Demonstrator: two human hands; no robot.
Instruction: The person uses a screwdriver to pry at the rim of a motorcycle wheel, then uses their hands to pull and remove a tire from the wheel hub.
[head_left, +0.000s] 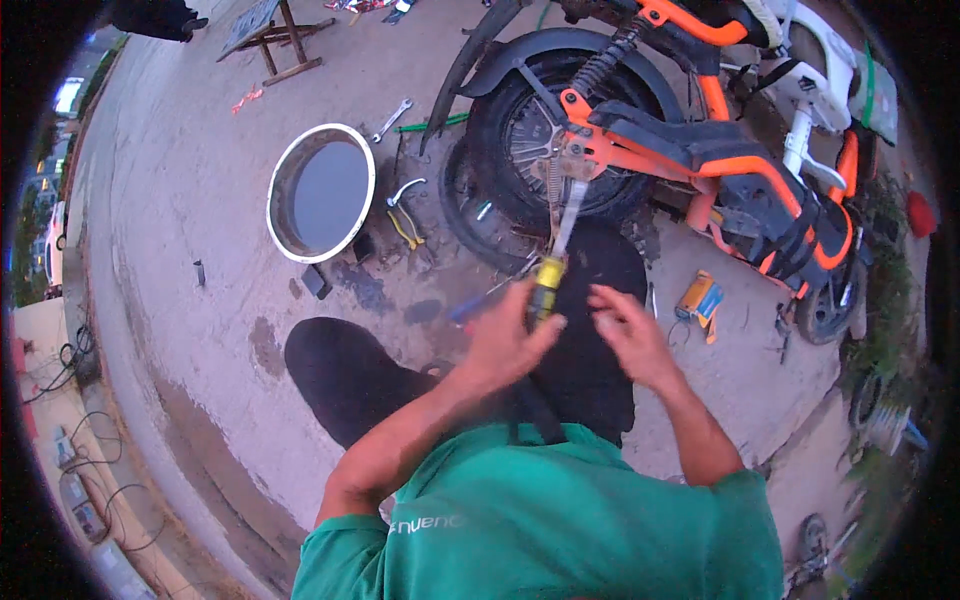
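My left hand [515,340] grips a yellow-and-black handled tool [548,287], whose blurred silvery shaft points up to the orange bracket [590,148] beside a coil spring on the electric bike's rear wheel [500,140]. To the right of the handle, my right hand [628,335] is apart from it, fingers loosely spread and nothing seen in them. A loose tire [462,210] lies under the wheel, with small tools on and near it, including a partly hidden blue-handled one [465,311] left of my left hand.
A round basin [275,190] of dark liquid stands left, near a wrench [392,120], pliers [410,230] and a dark block [317,283]. An orange-blue box [700,295] lies right. The bike [760,170] fills the upper right. A wooden stand [290,60] is at back. Cables [80,360] run far left.
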